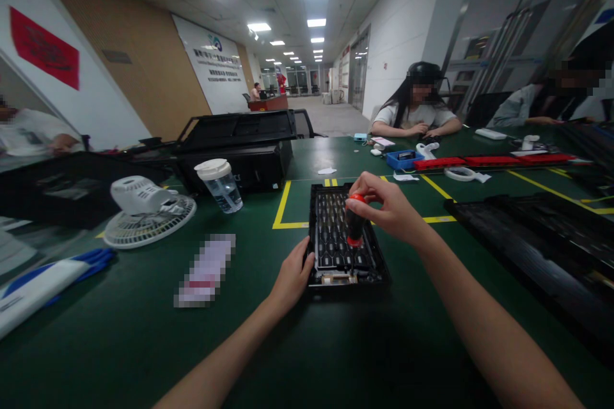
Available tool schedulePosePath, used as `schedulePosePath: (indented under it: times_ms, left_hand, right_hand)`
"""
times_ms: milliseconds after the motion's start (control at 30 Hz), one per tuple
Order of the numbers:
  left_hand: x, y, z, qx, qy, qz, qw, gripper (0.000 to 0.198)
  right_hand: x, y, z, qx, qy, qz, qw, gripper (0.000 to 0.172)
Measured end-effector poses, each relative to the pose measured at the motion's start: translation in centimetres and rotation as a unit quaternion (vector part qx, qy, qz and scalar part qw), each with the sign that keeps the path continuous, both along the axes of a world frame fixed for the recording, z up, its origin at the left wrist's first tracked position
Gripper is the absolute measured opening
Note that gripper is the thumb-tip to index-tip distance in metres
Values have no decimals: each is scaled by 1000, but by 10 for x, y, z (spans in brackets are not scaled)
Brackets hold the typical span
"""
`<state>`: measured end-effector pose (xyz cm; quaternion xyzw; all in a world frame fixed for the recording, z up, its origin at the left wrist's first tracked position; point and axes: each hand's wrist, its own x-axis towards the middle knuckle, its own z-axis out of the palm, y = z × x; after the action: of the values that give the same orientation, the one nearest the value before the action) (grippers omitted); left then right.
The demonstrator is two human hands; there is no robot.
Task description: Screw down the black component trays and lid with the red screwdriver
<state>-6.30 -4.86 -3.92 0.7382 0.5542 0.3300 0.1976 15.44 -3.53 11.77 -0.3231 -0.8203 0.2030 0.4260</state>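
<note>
A flat black panel with a honeycomb grid (330,230) lies on the green table in front of me. My left hand (291,276) grips its near left corner, fingers curled on the edge. My right hand (388,208) is closed round the top of a screwdriver with a black and red handle (355,223), held upright with its tip down on the panel's near right part.
A white desk fan (144,211) lies at left beside a clear cup with a white lid (220,185). A black printer-like box (240,147) stands behind. Black trays (537,236) lie at right. A blue bin (404,159) and red strips (489,160) sit farther back. People sit at the far side.
</note>
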Motion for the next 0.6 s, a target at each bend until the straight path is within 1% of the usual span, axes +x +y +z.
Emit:
schedulePosePath:
  times_ms: [233,600]
  left_hand:
    - [0,0,1,-1,-2,-5,1000,45]
    - [-1,2,-3,3,2,-1,1000,44]
  right_hand:
    - [-2,-2,2,19,-24,-41,999,23]
    - [-6,-6,2,64,-47,-79,994,22]
